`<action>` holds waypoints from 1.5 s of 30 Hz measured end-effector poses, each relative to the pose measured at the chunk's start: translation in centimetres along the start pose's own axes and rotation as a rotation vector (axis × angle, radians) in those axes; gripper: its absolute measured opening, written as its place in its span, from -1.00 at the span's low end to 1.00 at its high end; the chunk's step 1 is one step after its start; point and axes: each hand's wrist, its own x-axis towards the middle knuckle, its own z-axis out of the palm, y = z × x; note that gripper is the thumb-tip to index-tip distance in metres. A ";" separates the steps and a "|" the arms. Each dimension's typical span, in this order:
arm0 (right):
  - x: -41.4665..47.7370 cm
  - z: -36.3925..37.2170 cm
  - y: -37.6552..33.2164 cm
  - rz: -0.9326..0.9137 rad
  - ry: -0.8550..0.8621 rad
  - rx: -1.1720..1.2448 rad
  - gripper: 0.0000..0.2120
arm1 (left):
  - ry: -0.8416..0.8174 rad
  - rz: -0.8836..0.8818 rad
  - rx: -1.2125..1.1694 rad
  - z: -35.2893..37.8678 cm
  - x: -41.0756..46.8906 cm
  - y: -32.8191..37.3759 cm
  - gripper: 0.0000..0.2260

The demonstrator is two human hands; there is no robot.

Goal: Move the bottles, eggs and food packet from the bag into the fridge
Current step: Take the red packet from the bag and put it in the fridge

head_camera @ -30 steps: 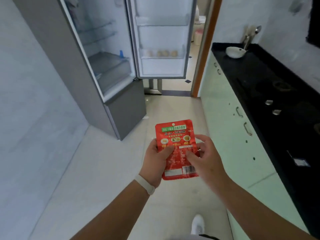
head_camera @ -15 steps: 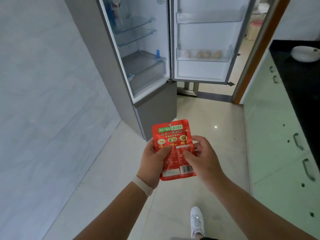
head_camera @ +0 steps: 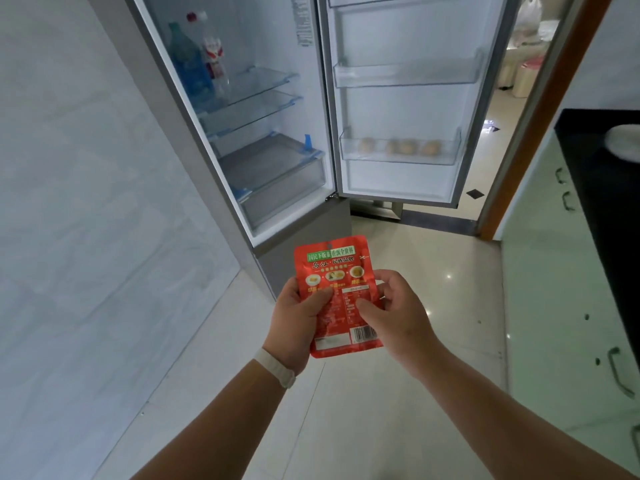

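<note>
A red food packet (head_camera: 335, 271) is upright in front of me, held by both hands. My left hand (head_camera: 294, 317) grips its left edge with the thumb on the front. My right hand (head_camera: 394, 310) pinches its right edge. Ahead stands the open fridge (head_camera: 277, 188). Two bottles (head_camera: 204, 60), one blue-green and one clear with a red label, stand on an upper glass shelf. Several eggs (head_camera: 401, 147) lie in the lower door bin. The bag is out of view.
The fridge door (head_camera: 398, 98) hangs open to the right, in front of a doorway with a wooden frame (head_camera: 526, 133). A pale green cabinet (head_camera: 554, 271) with a black counter and a white dish (head_camera: 623, 143) runs along the right. A tiled wall lies left.
The fridge has come nearer and larger in view, and the bottles on its shelf now show. Both hands keep the same hold on the packet.
</note>
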 end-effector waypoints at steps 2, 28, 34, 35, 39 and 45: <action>1.4 -0.4 -0.4 -0.014 -0.024 0.010 -0.71 | 0.012 0.014 0.010 0.5 1.3 0.6 -0.77; 31.1 7.1 -3.5 0.015 -0.109 -0.089 -0.72 | 0.012 -0.035 -0.141 -4.0 30.3 7.8 -0.74; 37.7 10.3 -4.4 0.014 -0.136 -0.071 -0.70 | 0.028 -0.024 -0.167 -6.4 36.2 10.8 -0.75; 38.6 10.6 -4.4 0.015 -0.135 -0.065 -0.70 | 0.026 -0.026 -0.173 -6.5 36.9 11.1 -0.76; 41.9 11.2 -4.1 0.018 -0.155 -0.091 -0.70 | 0.042 -0.029 -0.172 -6.8 39.5 11.8 -0.77; 47.6 12.0 -2.9 0.056 -0.219 -0.049 -0.70 | 0.118 -0.040 -0.126 -7.2 44.1 11.5 -0.78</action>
